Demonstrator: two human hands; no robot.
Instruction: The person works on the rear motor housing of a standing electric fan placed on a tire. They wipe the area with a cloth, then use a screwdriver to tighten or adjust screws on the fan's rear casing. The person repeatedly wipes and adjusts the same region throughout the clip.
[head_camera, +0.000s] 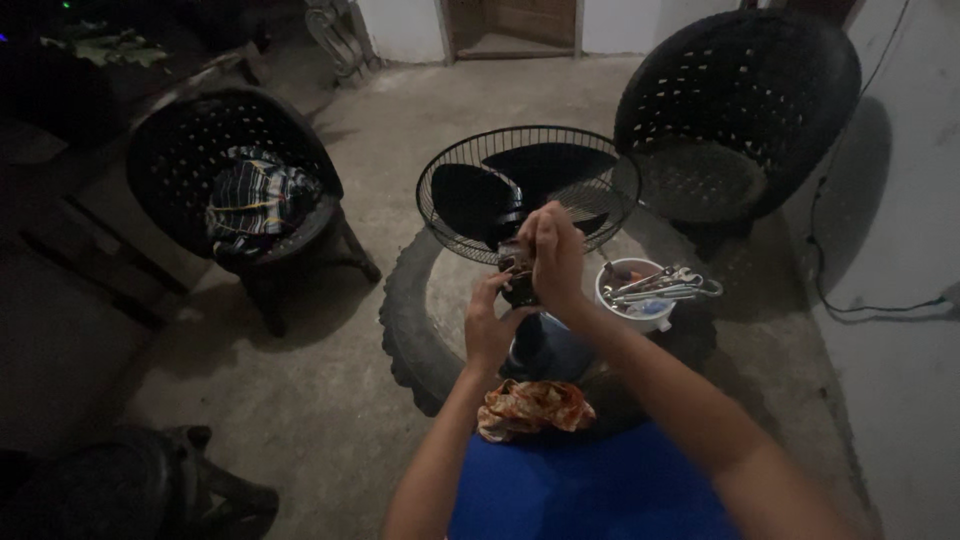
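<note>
A black electric fan (530, 190) with a wire grille and dark blades stands on a glass-topped tyre table (405, 320). My left hand (490, 325) grips the dark motor housing behind the grille from below. Resting on top of the same housing is my right hand (556, 255), its fingers closed around the upper part. What lies between the fingers is too dark to make out.
A white bowl (640, 310) of metal tools sits on the table at the right. An orange patterned cloth (533, 408) lies by my blue-clad lap. Black woven chairs stand at left (180, 150), holding a striped cloth, and at back right (745, 100). A cable runs down the right wall.
</note>
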